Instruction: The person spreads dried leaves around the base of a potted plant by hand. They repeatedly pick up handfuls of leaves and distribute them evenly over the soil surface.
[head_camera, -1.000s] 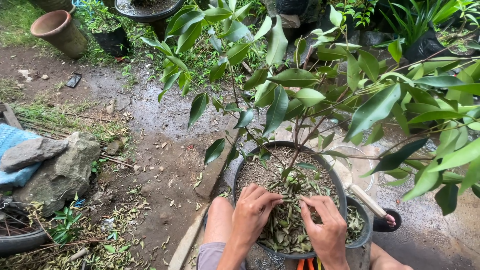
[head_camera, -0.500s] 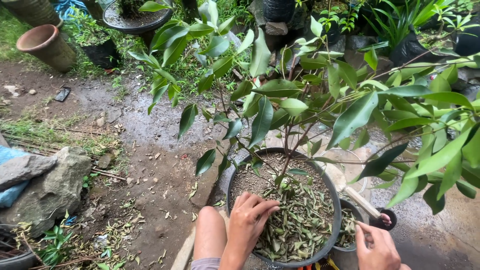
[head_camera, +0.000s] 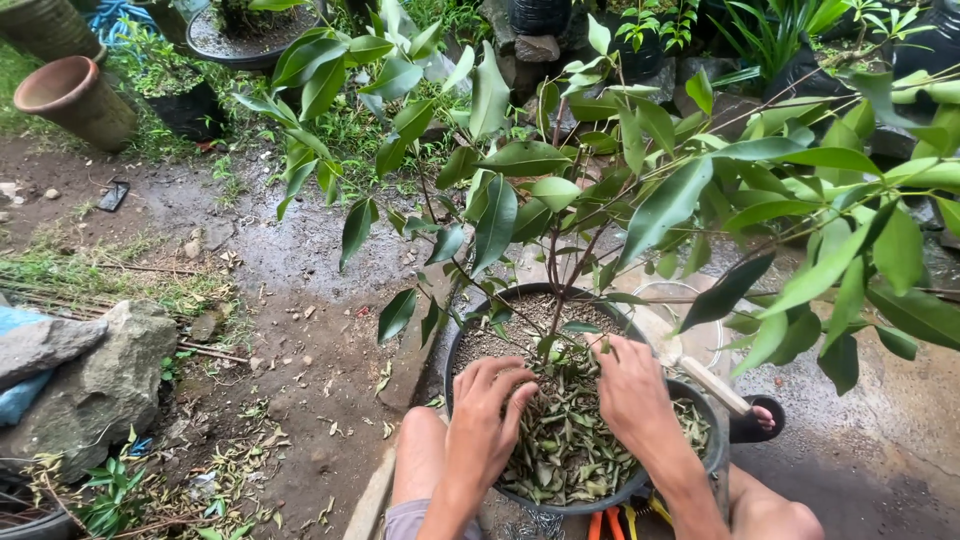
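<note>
Left hand and right hand press dry leaves in black pot

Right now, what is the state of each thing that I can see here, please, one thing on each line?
Left hand: open, fingers spread on the fallen leaves.
Right hand: open, palm down on the leaves.
Round black plastic pot: upright, filled with soil.
Dry green fallen leaves: heaped loose on the soil.
Small leafy tree: standing in the pot.
Terracotta clay pot: tilted, empty.
Orange-handled tool: lying below the pot.
</note>
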